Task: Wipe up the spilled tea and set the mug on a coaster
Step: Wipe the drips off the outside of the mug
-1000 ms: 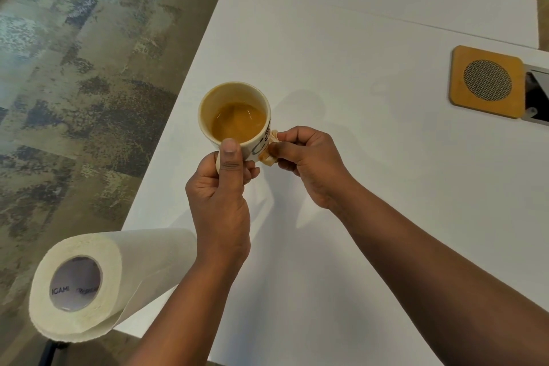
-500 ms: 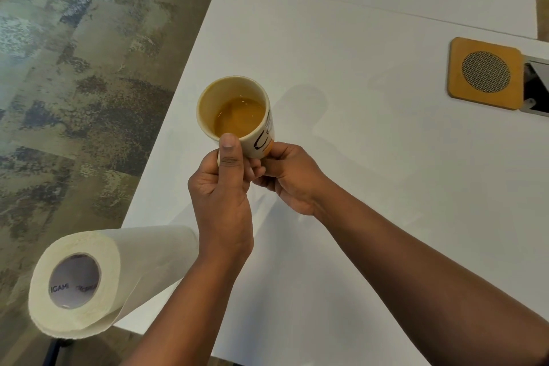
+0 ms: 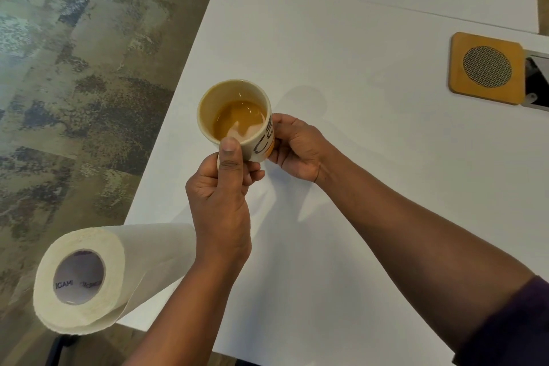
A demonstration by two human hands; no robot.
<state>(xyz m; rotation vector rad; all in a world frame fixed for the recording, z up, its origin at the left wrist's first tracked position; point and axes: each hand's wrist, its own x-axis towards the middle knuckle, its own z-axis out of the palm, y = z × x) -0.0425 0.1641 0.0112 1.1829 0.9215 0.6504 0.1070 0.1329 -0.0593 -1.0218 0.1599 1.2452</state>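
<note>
Both hands hold the mug point(image 3: 234, 116) above the white table point(image 3: 341, 38): the left hand point(image 3: 221, 196) grips its near side, thumb laid up against the rim, and the right hand point(image 3: 297, 147) has its fingers curled round the right wall. The mug holds brown tea point(image 3: 239, 119) and tilts slightly. The wooden coaster point(image 3: 487, 67) lies well off to the right of the grip, and a paper towel roll point(image 3: 98, 273) lies at the table's near-left corner, just left of the left forearm.

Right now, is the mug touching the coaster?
Apart. The head view shows the mug held by both hands, with bare white table separating it from the coaster at the far right.
</note>
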